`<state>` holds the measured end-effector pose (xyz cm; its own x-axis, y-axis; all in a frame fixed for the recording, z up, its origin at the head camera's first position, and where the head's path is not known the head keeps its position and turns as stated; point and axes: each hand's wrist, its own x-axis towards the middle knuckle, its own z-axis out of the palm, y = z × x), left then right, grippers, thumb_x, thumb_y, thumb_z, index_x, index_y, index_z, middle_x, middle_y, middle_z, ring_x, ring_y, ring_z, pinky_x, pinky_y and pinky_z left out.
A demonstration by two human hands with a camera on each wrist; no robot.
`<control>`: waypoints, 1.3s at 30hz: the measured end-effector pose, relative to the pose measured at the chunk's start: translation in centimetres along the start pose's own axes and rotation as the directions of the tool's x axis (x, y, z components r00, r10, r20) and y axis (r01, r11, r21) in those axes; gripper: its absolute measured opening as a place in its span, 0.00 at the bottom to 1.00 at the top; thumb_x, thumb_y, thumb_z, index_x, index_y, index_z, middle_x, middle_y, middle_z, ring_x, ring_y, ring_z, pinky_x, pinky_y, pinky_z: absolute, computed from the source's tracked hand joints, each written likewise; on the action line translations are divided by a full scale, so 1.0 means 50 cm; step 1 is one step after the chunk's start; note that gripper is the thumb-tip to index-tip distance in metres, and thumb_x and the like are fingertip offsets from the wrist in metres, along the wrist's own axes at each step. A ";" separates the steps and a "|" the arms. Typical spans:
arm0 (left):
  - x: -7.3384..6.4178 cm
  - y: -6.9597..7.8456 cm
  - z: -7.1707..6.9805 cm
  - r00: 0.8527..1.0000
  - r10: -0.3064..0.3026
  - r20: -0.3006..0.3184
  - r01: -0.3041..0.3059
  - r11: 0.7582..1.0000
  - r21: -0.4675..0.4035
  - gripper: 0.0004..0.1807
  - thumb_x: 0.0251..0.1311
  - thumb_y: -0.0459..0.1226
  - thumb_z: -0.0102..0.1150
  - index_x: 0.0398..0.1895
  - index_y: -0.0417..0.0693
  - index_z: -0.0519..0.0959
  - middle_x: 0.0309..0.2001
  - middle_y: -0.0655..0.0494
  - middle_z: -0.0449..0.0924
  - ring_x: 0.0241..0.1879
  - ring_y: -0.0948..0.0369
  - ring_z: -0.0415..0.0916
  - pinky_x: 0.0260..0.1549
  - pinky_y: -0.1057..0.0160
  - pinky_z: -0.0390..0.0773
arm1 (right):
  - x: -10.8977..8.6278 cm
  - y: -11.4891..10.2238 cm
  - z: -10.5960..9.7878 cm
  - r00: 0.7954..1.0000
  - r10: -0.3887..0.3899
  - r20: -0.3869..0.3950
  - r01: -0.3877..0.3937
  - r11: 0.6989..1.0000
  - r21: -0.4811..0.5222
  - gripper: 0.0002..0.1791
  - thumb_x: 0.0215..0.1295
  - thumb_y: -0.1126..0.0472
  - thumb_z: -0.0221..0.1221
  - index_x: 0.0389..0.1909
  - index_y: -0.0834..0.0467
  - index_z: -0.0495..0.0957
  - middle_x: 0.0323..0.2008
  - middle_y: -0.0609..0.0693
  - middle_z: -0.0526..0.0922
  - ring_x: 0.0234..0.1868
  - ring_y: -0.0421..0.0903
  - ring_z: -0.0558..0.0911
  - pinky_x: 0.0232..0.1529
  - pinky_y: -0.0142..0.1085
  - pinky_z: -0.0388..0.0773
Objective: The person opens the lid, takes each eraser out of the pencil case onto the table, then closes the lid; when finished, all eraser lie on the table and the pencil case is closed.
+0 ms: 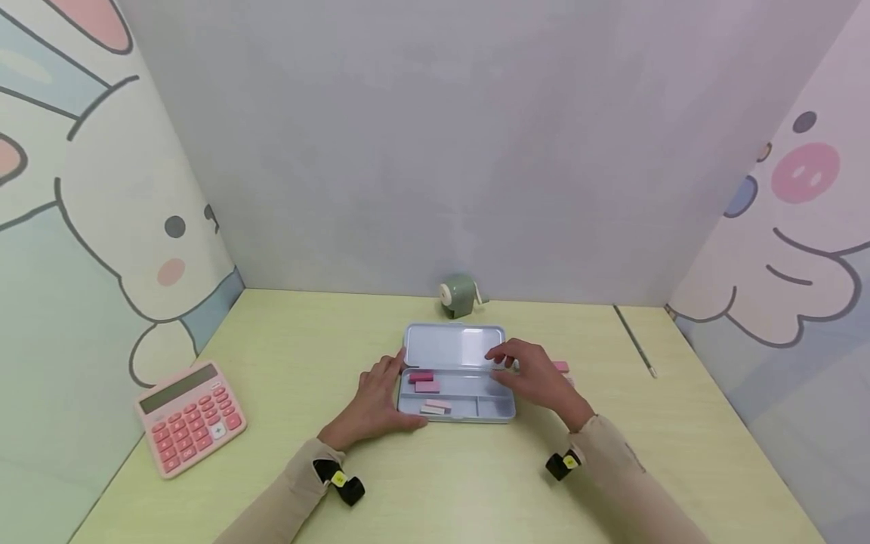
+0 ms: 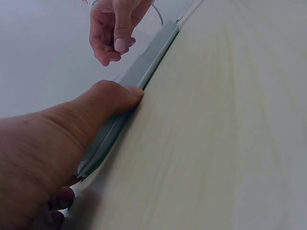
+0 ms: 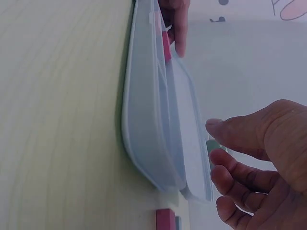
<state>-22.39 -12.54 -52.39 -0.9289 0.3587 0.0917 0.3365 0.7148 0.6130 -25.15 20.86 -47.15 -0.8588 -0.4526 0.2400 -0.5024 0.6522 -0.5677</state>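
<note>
A pale blue pencil case lies on the table with its lid folded back. Its upper compartment holds a dark pink eraser and a lighter pink eraser; pink-and-white eraser pieces lie in the lower left compartment. My left hand grips the case's left end, its thumb against the front wall. Over the right end hovers my right hand, fingers loosely bent, nothing between thumb and fingertips. Partly hidden behind it, a pink eraser lies on the table.
A green pencil sharpener with a crank stands behind the case. At the left lies a pink calculator. A thin dark green pencil lies at the far right. Walls with cartoon prints enclose the table.
</note>
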 end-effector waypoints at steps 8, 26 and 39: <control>0.000 -0.002 0.001 1.000 -0.001 0.002 0.001 1.000 -0.003 0.75 0.43 0.63 0.83 0.89 0.45 0.49 0.66 0.48 0.71 0.65 0.52 0.69 0.62 0.48 0.63 | 0.050 -0.044 0.023 0.998 -0.059 0.016 0.060 0.998 -0.008 0.13 0.68 0.64 0.71 0.53 0.58 0.87 0.45 0.51 0.90 0.42 0.45 0.84 0.47 0.45 0.83; 0.001 0.000 0.002 1.000 -0.015 0.006 0.015 1.000 -0.002 0.75 0.43 0.62 0.84 0.88 0.45 0.49 0.65 0.49 0.71 0.63 0.53 0.69 0.63 0.48 0.64 | 0.114 -0.111 0.085 0.985 -0.113 0.129 0.115 0.993 -0.002 0.13 0.71 0.61 0.69 0.54 0.58 0.88 0.47 0.50 0.90 0.44 0.44 0.84 0.50 0.40 0.84; -0.002 -0.004 0.002 1.000 -0.012 0.000 0.012 1.000 -0.009 0.74 0.44 0.62 0.83 0.88 0.45 0.49 0.67 0.49 0.70 0.64 0.53 0.68 0.63 0.48 0.63 | 0.127 -0.126 0.144 0.972 -0.062 0.227 0.073 0.997 -0.040 0.09 0.69 0.60 0.71 0.48 0.54 0.91 0.41 0.45 0.88 0.42 0.40 0.82 0.51 0.39 0.80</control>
<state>-22.36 -12.67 -52.59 -0.9329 0.3502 0.0842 0.3239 0.7134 0.6214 -26.70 9.50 -47.72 -0.7806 -0.6185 0.0902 -0.5675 0.6409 -0.5169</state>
